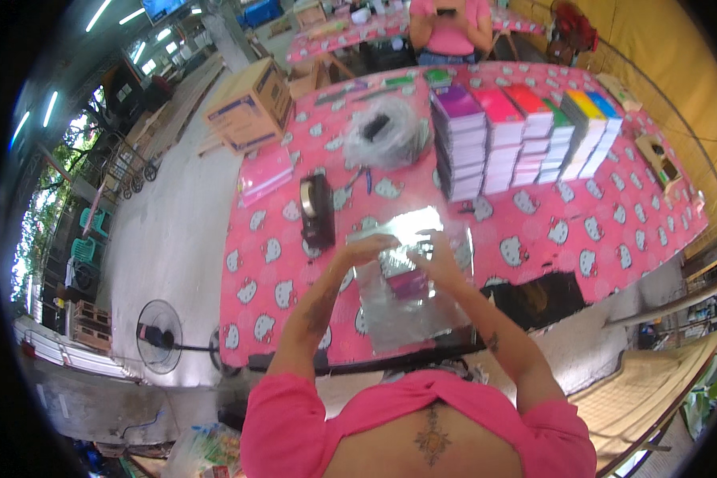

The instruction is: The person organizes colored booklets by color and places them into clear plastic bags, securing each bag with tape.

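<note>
In front of me on the table lies a clear plastic bag (pixel 414 328), glossy and wrinkled. Through it shows something flat with a purple cover (pixel 408 284), which looks like a notebook. My left hand (pixel 373 248) grips the plastic near its upper left side. On the right, my right hand (pixel 436 259) has its fingers bent and closed on the same bag. Glare on the plastic and my fingers hide exactly where it is pinched. A black tape dispenser (pixel 317 211) stands left of my left hand, and a blue pen (pixel 368 181) lies beyond it.
Stacked notebooks (pixel 460 151) in several colours stand at the back right. A bundle of clear plastic (pixel 386 135) sits left of them. Pink notebooks (pixel 264 171) and a cardboard box (pixel 249 106) are at the left. A floor fan (pixel 159 336) stands by the table; another person (pixel 450 32) is opposite.
</note>
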Tool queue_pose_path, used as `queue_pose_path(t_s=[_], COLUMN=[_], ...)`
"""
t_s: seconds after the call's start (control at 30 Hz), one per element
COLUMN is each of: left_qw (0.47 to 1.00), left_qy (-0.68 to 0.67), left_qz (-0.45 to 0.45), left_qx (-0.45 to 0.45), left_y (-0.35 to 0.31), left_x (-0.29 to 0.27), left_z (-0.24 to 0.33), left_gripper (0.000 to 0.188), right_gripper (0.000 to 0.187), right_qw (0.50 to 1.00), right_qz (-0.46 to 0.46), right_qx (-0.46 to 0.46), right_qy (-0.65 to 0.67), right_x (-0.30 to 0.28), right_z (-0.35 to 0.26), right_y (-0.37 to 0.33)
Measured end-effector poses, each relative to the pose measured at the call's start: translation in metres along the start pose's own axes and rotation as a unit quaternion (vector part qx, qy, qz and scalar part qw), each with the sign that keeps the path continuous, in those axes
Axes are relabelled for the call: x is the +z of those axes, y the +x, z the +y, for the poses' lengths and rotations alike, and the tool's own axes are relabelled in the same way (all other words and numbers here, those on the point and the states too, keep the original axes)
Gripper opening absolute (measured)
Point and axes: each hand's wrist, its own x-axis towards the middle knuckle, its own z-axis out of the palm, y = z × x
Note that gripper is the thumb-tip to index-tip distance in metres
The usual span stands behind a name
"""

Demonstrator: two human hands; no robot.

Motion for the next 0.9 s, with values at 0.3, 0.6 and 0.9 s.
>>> queue_pose_path(t_s=[0.3,0.6,0.9], left_qw=[0.763,0.928,0.929], left_qy=[0.531,0.094,-0.033], left_qz=[0.353,0.360,0.343], left_qx=[0.105,0.035,0.134], left_y=[-0.061,-0.087,-0.100], left_x=[0.103,0.112,0.155], left_z=[0.099,0.092,0.044], left_gripper=[0.089,0.071,0.094], right_gripper=[0.047,0.037,0.086], right_qw=[0.922,0.800,0.974], right_qz=[0.115,-0.087,-0.210], right_qx=[0.231,0.275,0.080], right_qy=[0.290,0.526,-0.002], right_x=[-0.013,-0.003,-0.037], right_z=[0.021,0.030,0.015], right_y=[-0.035,-0.084,-0.054])
